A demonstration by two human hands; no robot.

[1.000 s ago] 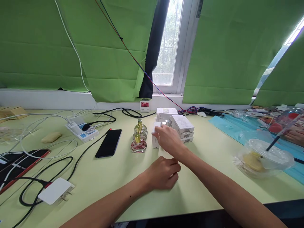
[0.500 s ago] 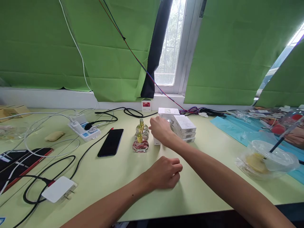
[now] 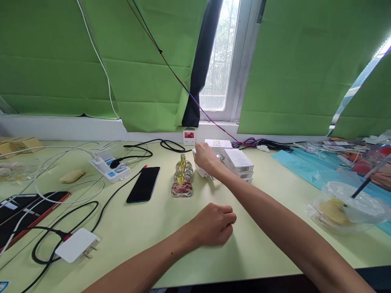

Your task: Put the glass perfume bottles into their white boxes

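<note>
My right hand (image 3: 206, 156) reaches to the far middle of the table, its fingers closed on a small white box (image 3: 200, 171) that is mostly hidden under the hand. What looks like a loose flap shows below it. Just left stands a row of glass perfume bottles (image 3: 182, 188) with gold tops, the front one holding pinkish liquid. On the right side of that hand lies a stack of white boxes (image 3: 239, 160), and another white box (image 3: 218, 144) sits behind. My left hand (image 3: 215, 224) rests nearer on the tabletop, fingers curled, with nothing visible in them.
Left of the bottles lie a black phone (image 3: 143, 184), a power strip (image 3: 110, 169), a white charger (image 3: 77, 245) and tangled cables. At right, a lidded plastic cup (image 3: 345, 207) stands by blue sheeting (image 3: 301, 165), with part of another person's hand (image 3: 383, 177) at the edge.
My right hand has shifted slightly up and left, and the white box under it now looks tilted, with a flap showing. My left hand stays in place.
</note>
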